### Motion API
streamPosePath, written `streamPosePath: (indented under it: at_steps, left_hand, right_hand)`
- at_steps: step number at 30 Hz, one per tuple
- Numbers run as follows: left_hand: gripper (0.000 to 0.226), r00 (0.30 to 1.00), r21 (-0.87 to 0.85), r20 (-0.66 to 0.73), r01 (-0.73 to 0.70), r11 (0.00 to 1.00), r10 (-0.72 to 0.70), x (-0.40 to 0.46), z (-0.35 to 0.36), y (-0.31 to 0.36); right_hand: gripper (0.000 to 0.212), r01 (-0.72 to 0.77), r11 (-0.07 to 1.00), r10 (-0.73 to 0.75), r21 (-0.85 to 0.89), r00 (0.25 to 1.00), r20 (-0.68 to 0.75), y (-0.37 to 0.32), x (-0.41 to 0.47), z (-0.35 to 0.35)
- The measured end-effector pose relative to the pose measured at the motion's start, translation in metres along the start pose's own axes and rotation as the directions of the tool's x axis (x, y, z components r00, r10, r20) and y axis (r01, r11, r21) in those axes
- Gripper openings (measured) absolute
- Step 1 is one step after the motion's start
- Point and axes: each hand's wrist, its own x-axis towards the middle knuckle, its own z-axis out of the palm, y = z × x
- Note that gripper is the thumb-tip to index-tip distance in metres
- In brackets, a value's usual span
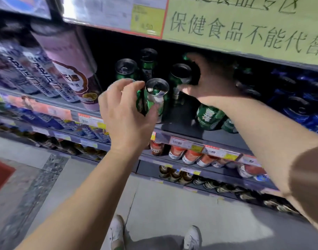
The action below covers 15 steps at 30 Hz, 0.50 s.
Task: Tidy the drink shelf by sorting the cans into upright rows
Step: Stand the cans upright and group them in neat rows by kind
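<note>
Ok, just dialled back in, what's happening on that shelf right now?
A person is sorting green cans on the drink shelf. The left hand grips the front green can, which stands close to upright. The right hand reaches further in and holds another green can. Two more upright green cans stand behind, and one fallen green can lies on its side under the right forearm.

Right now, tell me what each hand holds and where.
Left hand: front green can, by its upper body. Right hand: green can behind, near its top.
</note>
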Motion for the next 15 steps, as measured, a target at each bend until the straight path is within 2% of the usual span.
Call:
streamPosePath:
  at_steps: [2, 4, 6, 9, 11, 15]
  left_hand:
    - [0.063, 0.999, 0.068, -0.005, 0.032, 0.997, -0.031, 0.0, 0.002, -0.008]
    - [0.078, 0.992, 0.043, 0.065, 0.103, 0.994, -0.105, -0.001, 0.005, -0.013]
    - [0.097, 0.967, -0.092, 0.145, 0.224, 0.97, -0.21, -0.001, 0.01, -0.02]
    - [0.118, 0.884, -0.325, 0.234, 0.464, 0.824, -0.405, -0.006, 0.02, -0.035]
    - [0.11, 0.835, -0.359, 0.291, 0.547, 0.756, -0.467, -0.012, 0.023, -0.04]
    - [0.052, 0.874, -0.262, 0.264, 0.473, 0.841, -0.408, -0.011, 0.023, -0.041]
  right_hand:
    - [0.089, 0.045, 0.999, -0.047, 0.018, 0.989, 0.138, 0.0, 0.019, 0.003]
    - [0.085, 0.043, 0.998, -0.053, 0.048, 0.973, 0.225, -0.001, 0.029, 0.008]
    - [0.079, 0.045, 0.998, -0.054, 0.053, 0.979, 0.197, 0.002, 0.032, 0.007]
    - [0.076, 0.009, 0.998, -0.018, 0.056, 0.988, 0.156, 0.014, 0.026, -0.004]
    - [0.074, -0.043, 0.994, 0.027, 0.1, 0.987, 0.158, 0.028, 0.021, -0.012]
    - [0.066, -0.138, 0.983, 0.121, 0.122, 0.983, 0.14, 0.05, 0.019, -0.021]
